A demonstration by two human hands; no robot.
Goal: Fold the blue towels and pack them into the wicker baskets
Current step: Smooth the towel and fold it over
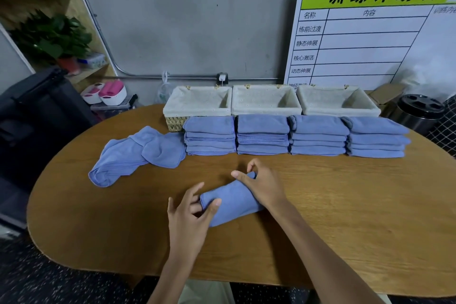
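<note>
Lying slantwise on the wooden table (345, 217), a folded blue towel (230, 201) is held at both ends: the left hand (190, 217) pinches its near-left end between thumb and fingers, and the right hand (264, 184) rests over its far end with fingertips curled on the corner. Behind it stand four stacks of folded towels (296, 136), just in front of three lined wicker baskets (266, 100), while a loose crumpled towel (138, 153) lies left of the stacks
</note>
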